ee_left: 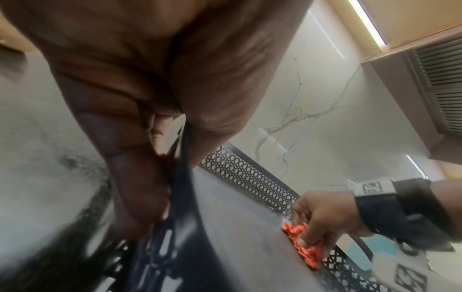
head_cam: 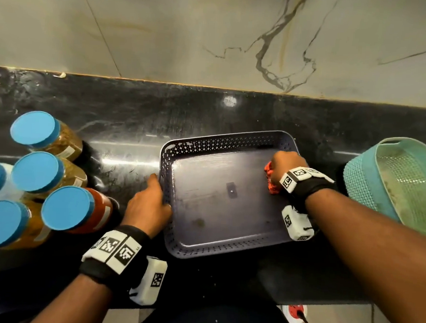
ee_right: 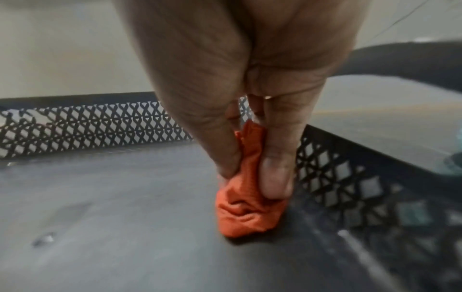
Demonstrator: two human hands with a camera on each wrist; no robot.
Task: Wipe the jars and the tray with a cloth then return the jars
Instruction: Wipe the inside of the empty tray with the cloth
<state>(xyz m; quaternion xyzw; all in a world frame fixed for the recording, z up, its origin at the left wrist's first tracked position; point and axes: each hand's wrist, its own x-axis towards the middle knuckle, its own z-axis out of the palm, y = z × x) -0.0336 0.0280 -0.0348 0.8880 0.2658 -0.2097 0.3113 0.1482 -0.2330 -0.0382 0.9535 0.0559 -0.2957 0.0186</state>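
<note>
A dark blue tray [head_cam: 216,211] with perforated walls lies on the black counter. My right hand [head_cam: 286,168] grips a crumpled orange cloth [head_cam: 270,181] and presses it onto the tray floor beside the right wall. The right wrist view shows the cloth [ee_right: 247,209] pinched between thumb and fingers [ee_right: 275,177]. My left hand [head_cam: 155,197] grips the tray's left wall, which in the left wrist view sits between thumb and fingers [ee_left: 135,177]. The tray holds no jars. Several blue-lidded jars [head_cam: 35,173] stand grouped on the counter to the left.
A teal mesh basket [head_cam: 400,182] sits just right of the tray, close to my right forearm. A marble wall [head_cam: 214,36] rises behind the counter. A red and white power strip [head_cam: 295,312] lies on the floor below the counter's front edge.
</note>
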